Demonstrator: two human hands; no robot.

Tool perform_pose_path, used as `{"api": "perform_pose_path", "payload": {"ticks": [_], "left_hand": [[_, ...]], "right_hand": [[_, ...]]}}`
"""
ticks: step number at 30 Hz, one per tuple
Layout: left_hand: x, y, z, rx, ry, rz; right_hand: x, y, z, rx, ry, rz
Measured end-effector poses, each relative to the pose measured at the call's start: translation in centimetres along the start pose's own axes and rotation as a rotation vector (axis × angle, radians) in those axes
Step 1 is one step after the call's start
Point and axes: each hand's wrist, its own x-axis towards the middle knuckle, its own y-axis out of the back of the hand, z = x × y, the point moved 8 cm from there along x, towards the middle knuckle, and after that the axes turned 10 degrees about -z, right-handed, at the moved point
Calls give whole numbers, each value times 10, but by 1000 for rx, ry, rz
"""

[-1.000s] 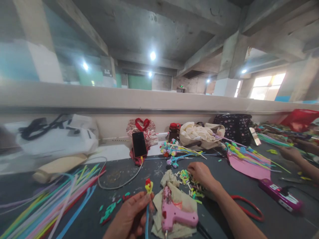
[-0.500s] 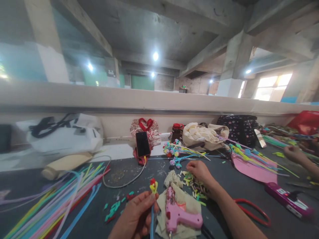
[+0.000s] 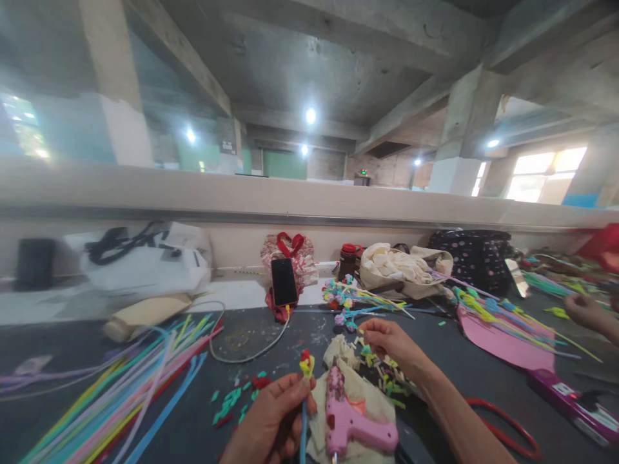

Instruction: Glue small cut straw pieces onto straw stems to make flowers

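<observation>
Between the thumb and fingers of my left hand (image 3: 275, 415) is a blue stem (image 3: 304, 432), topped by a small red and yellow flower (image 3: 306, 364). My right hand (image 3: 387, 341) is pinched over a pile of short cut pieces (image 3: 387, 380), with what looks like a small pale piece at its fingertips. A pink glue gun (image 3: 355, 428) lies on a crumpled cloth (image 3: 316, 438) between my hands. Green and red short pieces (image 3: 229, 403) lie to the left of my left hand.
Long coloured stems (image 3: 130, 393) spread at the left. A phone (image 3: 284, 282) leans on a patterned bag, its cable on the table. Finished flowers (image 3: 345, 293), red-handled pliers (image 3: 507, 425) and a purple power strip (image 3: 570, 403) lie rightward. Another person's hand (image 3: 585, 309) is at far right.
My right hand has lifted slightly and moved left off the pile, its fingertips pinched. The view has shifted a little to the left. My left hand still holds the stem.
</observation>
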Motion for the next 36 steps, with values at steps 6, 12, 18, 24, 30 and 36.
{"api": "perform_pose_path", "payload": {"ticks": [6,12,18,24,30,36], "left_hand": [[4,5,-1,-86,-30,7],[5,2,-4,-108,-11,-37],[9,-1,-10,-149,-18,-81],[10,1,-10,-118,-34,-58],[11,1,-10,-21,-22,-79],[8,-7,-5,-3,-44,-144]], "right_hand": [[-16,-68,-28,78,73,-210],[-24,-95,-36,5,115,-258],[-29,-99,-43,-152,176,-222],[-32,-98,-48,-281,163,-130],[-29,-96,-39,-163,142,-113],[-25,-111,-18,311,36,-309]]}}
